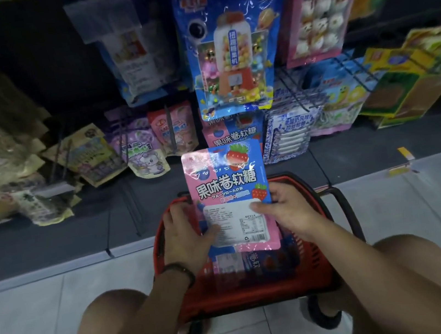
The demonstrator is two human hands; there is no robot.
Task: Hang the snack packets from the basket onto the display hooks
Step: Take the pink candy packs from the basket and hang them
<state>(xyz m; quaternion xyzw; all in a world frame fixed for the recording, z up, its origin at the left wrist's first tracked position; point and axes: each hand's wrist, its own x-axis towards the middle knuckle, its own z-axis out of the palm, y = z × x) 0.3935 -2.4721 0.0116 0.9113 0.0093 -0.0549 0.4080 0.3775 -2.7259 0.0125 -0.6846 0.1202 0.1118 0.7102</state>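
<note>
Pinching 1 candy packet (pixel 225 183) in left hand (pixel 187 229) and right hand (pixel 283 208) over the basket (pixel 262 290), you are probably next lining it up with the matching packets (pixel 233 136).

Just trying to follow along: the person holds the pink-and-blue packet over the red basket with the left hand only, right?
Not quite. The head view shows both hands on it: the left hand and the right hand each grip a side of the pink-and-blue packet, over the red basket.
</note>
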